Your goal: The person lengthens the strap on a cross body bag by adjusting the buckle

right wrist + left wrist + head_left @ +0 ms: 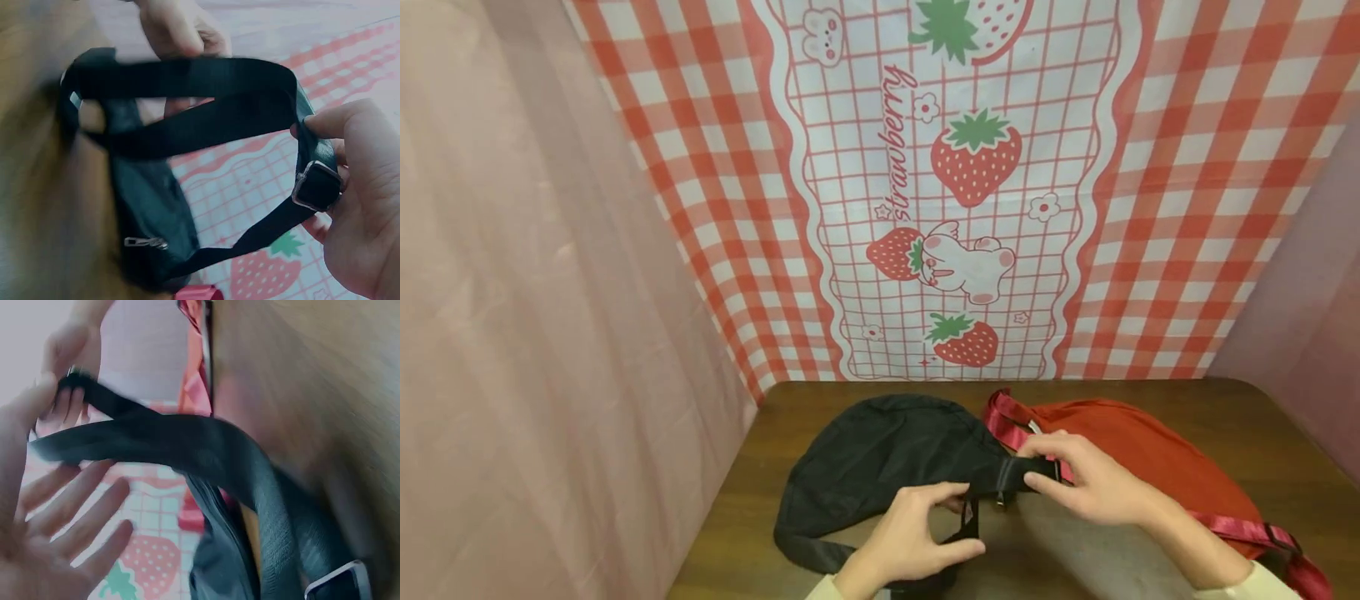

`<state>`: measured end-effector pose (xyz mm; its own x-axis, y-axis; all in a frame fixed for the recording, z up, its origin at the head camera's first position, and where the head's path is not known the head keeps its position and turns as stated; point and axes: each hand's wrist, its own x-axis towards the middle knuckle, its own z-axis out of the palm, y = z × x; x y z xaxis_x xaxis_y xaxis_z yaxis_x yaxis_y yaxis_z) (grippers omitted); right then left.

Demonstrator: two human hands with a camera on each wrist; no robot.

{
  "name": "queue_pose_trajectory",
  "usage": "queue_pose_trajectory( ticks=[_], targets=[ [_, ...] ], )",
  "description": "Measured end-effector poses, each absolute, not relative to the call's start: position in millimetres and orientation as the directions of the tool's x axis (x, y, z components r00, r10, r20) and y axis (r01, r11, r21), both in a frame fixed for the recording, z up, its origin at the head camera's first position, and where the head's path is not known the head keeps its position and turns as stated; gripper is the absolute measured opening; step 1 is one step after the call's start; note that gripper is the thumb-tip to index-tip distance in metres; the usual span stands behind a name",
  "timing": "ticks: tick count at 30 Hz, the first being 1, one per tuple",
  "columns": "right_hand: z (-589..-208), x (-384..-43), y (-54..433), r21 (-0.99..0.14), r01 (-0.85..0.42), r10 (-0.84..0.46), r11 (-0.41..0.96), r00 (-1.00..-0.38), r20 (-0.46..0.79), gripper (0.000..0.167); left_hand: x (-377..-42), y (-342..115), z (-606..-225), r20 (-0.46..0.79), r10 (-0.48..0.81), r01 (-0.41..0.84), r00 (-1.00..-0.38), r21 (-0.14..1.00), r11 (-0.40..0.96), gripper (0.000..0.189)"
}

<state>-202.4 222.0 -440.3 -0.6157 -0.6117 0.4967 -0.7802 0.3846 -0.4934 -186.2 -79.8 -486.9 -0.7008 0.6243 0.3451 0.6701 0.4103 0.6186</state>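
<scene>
On the table (733, 508), left of my right hand (1097, 483), lies the black bag (887, 450), long axis running left to right; my left hand (901, 537) is nearer its body. My right hand pinches the strap (187, 78) beside the buckle (319, 186); my left is spread apart, whether touching the strap I cannot tell.

From here I see 2 bare hands in front of the person, the right one a little farther forward. The left hand (904, 533) makes a wide C, its thumb well apart from the fingers, which look spread and loose from the wrist view. The right hand (1097, 486) turns inward toward the left, thumb and fingertips pinching. Behind it, the right forearm (1198, 546) slants in from the person's right side.
</scene>
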Motion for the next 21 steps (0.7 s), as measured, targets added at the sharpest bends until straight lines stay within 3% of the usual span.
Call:
queue_pose_trajectory(
  ticks=[9, 14, 21],
  targets=[
    [-424, -223, 208, -0.576, -0.724, -0.602, 0.38, -0.666, 0.441, 0.032, -198, -52, -455, 0.502, 0.39, 0.612, -0.772, 0.754, 0.239, 0.04],
    [-425, -229, 196, -0.621, -0.725, -0.607, 0.3, -0.647, 0.462, 0.039, -202, -33, -448, 0.558, 0.378, 0.655, -0.739, 0.727, 0.207, 0.048],
    [-424, -228, 199, -0.68, -0.717, -0.659, 0.155, -0.588, 0.469, 0.062, -204, -27, -448, 0.631, 0.303, 0.695, -0.714, 0.692, 0.196, 0.037]
  ],
)
